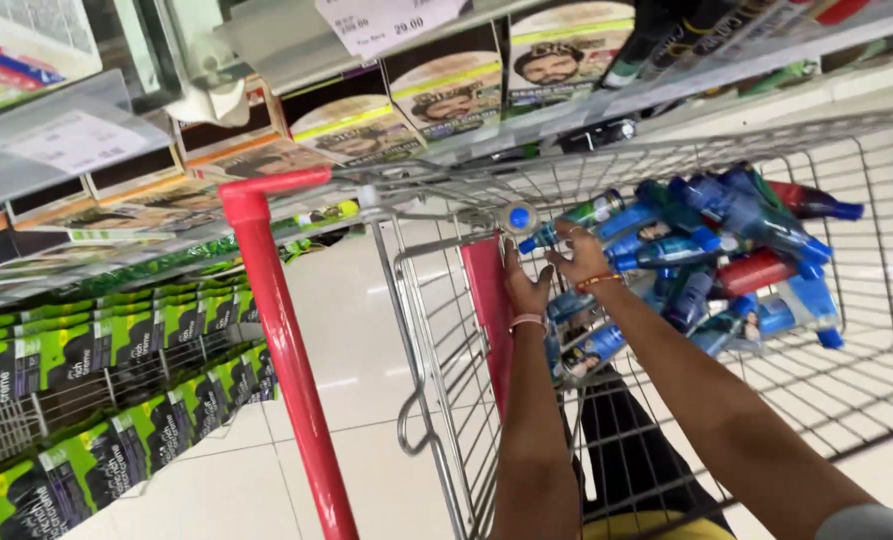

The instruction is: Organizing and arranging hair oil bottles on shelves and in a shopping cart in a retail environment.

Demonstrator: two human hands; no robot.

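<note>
Shopping cart: blue bottles heaped inside, none lifted out yet. Left hand fingers spread against the cart's end; right hand fingers curled, touching the heap's nearest bottle.

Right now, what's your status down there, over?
Left hand and right hand both reaching into the wire shopping cart. Right hand touching a blue-capped bottle. Pile of blue bottles alongside. Nothing blocking.
</note>
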